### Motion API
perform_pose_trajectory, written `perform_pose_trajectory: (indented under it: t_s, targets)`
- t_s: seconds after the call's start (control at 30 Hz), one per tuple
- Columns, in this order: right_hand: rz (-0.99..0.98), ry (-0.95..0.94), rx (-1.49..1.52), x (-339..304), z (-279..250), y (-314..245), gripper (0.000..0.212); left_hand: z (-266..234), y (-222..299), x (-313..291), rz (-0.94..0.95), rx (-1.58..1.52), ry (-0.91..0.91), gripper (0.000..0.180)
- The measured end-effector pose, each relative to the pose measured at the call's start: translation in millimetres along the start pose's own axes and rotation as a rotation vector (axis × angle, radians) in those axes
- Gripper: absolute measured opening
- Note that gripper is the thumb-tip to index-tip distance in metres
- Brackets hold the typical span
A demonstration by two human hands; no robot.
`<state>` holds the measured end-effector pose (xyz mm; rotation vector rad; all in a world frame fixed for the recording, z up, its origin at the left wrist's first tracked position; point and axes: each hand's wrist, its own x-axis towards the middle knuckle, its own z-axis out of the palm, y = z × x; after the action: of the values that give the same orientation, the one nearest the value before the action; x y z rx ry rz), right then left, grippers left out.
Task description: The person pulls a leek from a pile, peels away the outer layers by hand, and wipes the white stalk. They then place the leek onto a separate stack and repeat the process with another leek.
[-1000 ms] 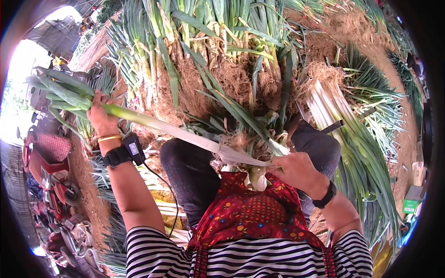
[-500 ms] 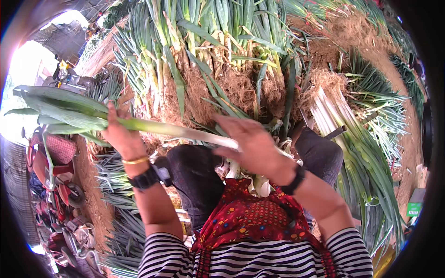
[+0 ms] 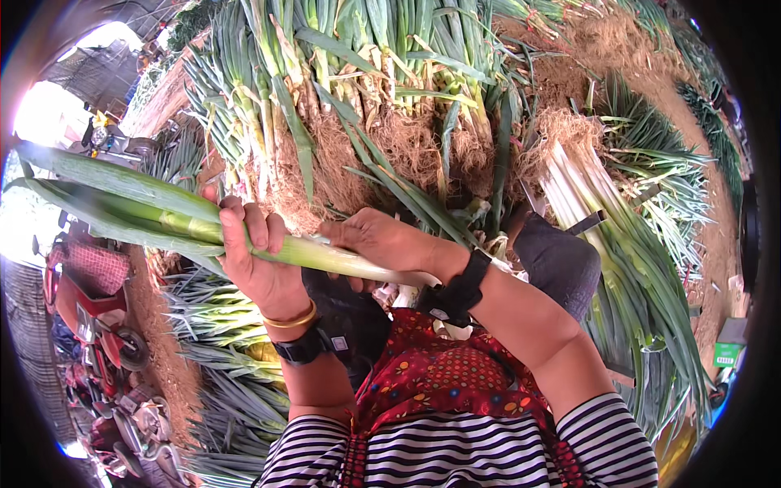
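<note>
Here in the head view, both hands are on one leek! The left hand (image 3: 260, 256) is clamped round it where the green leaves begin to fan out, fingers curled over the top. The right hand (image 3: 382, 244) is closed round the paler stem, just beside the left, a short stretch of leek (image 3: 303, 252) showing between them. And look at the lie of it: slanting across the person's front, leaves up at far left, white end down toward the red apron (image 3: 439, 374), above the dark trousers (image 3: 561, 264). The lower tip is hard to make out behind the right wrist.

A yellow bracelet (image 3: 290, 317) circles the left wrist, a black watch (image 3: 464, 286) the right. Straight ahead, a thick stand of leeks (image 3: 366, 57), their brown roots (image 3: 403, 150) hanging toward the person! Over on the right, a pile of white-stemmed leeks (image 3: 590, 207), roots at the top end, a dark bar (image 3: 586, 222) lying across the stems. More greens (image 3: 224, 325) spread at the left, and beyond them a red vehicle (image 3: 96, 305) on the brown ground (image 3: 159, 325).
</note>
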<state>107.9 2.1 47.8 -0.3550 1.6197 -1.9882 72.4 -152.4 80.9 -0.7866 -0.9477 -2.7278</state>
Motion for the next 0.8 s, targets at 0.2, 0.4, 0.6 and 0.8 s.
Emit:
perform_pose_trajectory:
  t_s: [0.2,0.4,0.6,0.8]
  targets:
    - [-0.323,0.161,0.102,8,10,8,0.035,-1,-6,1,0.025,0.092,0.034,0.035]
    - [-0.328,0.294,0.468,6,-1,23,0.020,-4,3,5,0.020,0.087,0.054,0.037]
    - [-0.069,0.451,-0.167,-48,-56,53,0.027,-17,32,24,0.091,0.306,0.186,0.034]
    - [-0.189,0.562,-1.329,-80,-53,91,0.060,-37,57,43,0.154,0.454,0.375,0.021]
